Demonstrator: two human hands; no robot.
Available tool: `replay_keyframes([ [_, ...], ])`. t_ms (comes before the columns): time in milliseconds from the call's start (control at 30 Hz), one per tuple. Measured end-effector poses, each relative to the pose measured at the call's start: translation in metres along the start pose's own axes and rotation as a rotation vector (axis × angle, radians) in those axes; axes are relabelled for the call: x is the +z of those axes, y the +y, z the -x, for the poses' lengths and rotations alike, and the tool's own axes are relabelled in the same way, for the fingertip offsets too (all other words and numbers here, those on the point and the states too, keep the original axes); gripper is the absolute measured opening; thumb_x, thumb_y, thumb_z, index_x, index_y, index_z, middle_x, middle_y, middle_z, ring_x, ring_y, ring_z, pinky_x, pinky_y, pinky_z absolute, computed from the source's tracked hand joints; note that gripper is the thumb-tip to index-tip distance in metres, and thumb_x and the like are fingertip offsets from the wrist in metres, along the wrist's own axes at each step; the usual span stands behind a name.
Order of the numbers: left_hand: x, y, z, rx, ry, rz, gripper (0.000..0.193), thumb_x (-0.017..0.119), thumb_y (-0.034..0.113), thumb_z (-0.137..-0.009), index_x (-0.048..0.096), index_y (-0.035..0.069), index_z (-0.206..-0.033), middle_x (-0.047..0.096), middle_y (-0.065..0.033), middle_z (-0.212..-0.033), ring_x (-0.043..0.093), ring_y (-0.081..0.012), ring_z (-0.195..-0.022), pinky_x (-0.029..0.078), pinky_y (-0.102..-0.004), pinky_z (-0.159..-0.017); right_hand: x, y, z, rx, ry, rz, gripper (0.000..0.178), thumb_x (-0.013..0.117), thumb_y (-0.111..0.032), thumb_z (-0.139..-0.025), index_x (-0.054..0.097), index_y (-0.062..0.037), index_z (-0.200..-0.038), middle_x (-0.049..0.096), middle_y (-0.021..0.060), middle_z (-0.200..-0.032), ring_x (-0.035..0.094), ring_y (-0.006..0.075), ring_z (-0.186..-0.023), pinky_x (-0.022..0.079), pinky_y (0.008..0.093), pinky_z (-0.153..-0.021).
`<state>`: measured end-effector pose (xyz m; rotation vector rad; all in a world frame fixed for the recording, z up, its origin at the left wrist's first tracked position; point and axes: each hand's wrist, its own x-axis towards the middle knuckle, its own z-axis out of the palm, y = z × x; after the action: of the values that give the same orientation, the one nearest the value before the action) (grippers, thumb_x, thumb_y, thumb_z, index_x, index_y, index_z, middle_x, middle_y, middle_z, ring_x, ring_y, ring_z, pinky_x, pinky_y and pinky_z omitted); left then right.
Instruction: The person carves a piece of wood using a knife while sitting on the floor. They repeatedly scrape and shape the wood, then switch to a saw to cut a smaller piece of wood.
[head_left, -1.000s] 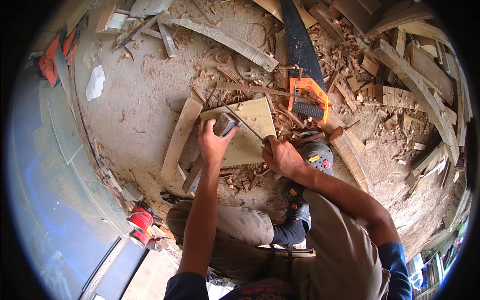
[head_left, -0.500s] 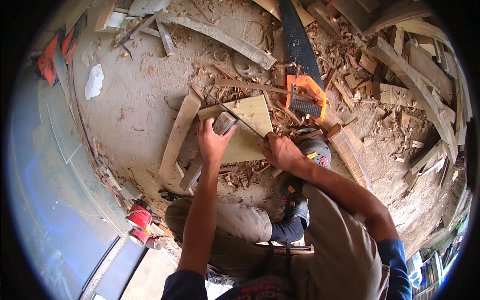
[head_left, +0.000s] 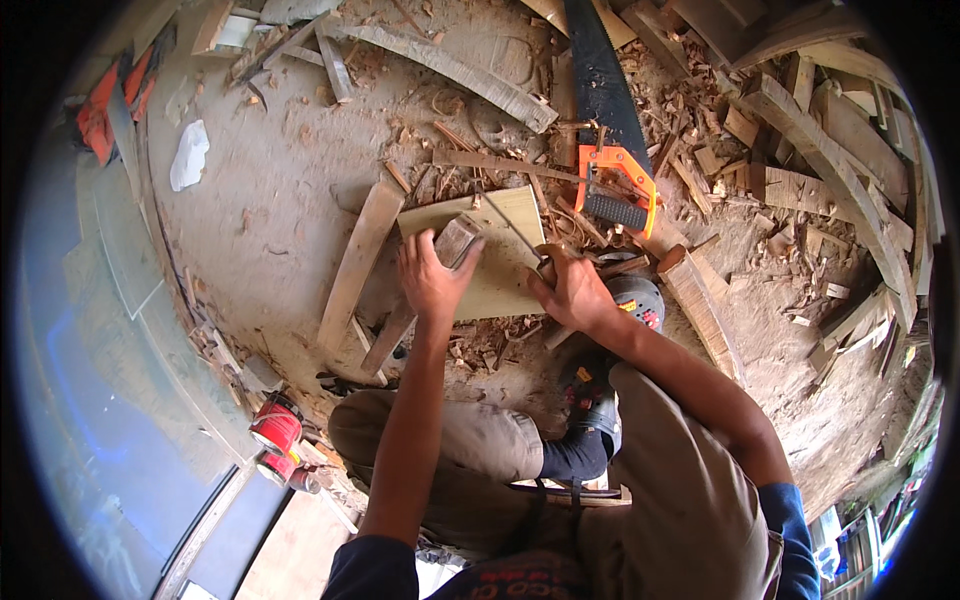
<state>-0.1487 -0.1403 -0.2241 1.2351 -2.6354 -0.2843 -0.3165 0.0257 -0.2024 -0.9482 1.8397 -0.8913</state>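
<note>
Your L hand (head_left: 433, 280) is closed on a wood block (head_left: 459, 240), thumb one side & fingers the other, block's end over the pale board (head_left: 508, 275) lying on the ground. Your R hand (head_left: 575, 288) is wrapped round the near end of a thin rod (head_left: 513, 222), which slants up-L over the board's far R part, far tip nr the block but apart. Orange-handled saw (head_left: 612, 125) lies beyond R hand, w/ a thick wood strip (head_left: 362, 265) L of the board.

Block (head_left: 459, 238) apparently on board (head_left: 505, 278); handsaw (head_left: 608, 110) right
</note>
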Motion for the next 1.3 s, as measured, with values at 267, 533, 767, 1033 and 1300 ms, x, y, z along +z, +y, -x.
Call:
replay_keyframes([
  [267, 0.001, 0.022, 0.03, -0.003, -0.07, 0.165, 0.069, 0.07, 0.039, -0.088, 0.051, -0.004, -0.139, 0.058, -0.0239, -0.135, 0.058, -0.0409, -0.121, 0.044, -0.0518, -0.103, 0.003, 0.004, -0.001, 0.002, 0.032, 0.015, 0.03, 0.067, -0.02, -0.091, 0.058, 0.0064, -0.103, 0.065, 0.0228, -0.069, 0.067, 0.0425, -0.067, 0.054, 0.0484, -0.063],
  [533, 0.009, 0.042, 0.067, -0.012, -0.063, 0.137, 0.073, 0.073, 0.017, -0.088, 0.04, -0.003, -0.15, 0.048, -0.0227, -0.141, 0.046, -0.0438, -0.129, 0.033, -0.0572, -0.11, 0.01, 0.009, 0.003, 0.017, -0.08, 0.079, 0.032, 0.066, -0.025, -0.092, 0.055, 0.0027, -0.102, 0.068, 0.0258, -0.078, 0.068, 0.0459, -0.074, 0.056, 0.0531, -0.068],
  [767, 0.008, 0.007, 0.049, -0.003, -0.05, 0.176, 0.072, 0.074, 0.032, -0.084, 0.045, 0.001, -0.143, 0.053, -0.0216, -0.135, 0.049, -0.0423, -0.124, 0.037, -0.0538, -0.105, 0.008, 0.003, 0.001, 0.006, -0.104, 0.086, 0.03, 0.068, -0.023, -0.091, 0.056, 0.004, -0.096, 0.066, 0.0255, -0.074, 0.068, 0.045, -0.072, 0.056, 0.0506, -0.065],
  [1033, 0.016, 0.008, 0.049, -0.002, 0.011, 0.205, 0.073, 0.073, 0.038, -0.084, 0.045, 0.002, -0.141, 0.056, -0.0202, -0.13, 0.052, -0.0404, -0.121, 0.038, -0.0526, -0.104, 0.01, 0.009, -0.009, 0.069, -0.236, 0.199, 0.033, 0.068, -0.025, -0.09, 0.054, 0.0038, -0.099, 0.068, 0.0264, -0.079, 0.068, 0.0475, -0.078, 0.056, 0.0532, -0.072],
  [1300, 0.018, 0.003, 0.051, -0.004, 0.022, 0.235, 0.072, 0.074, 0.038, -0.085, 0.046, 0.001, -0.14, 0.055, -0.0205, -0.13, 0.052, -0.0402, -0.121, 0.038, -0.0522, -0.105, 0.016, 0.003, -0.009, -0.04, -0.123, 0.187, 0.024, 0.067, -0.014, -0.087, 0.055, 0.0043, -0.096, 0.065, 0.0255, -0.07, 0.069, 0.0439, -0.071, 0.054, 0.0504, -0.063],
])
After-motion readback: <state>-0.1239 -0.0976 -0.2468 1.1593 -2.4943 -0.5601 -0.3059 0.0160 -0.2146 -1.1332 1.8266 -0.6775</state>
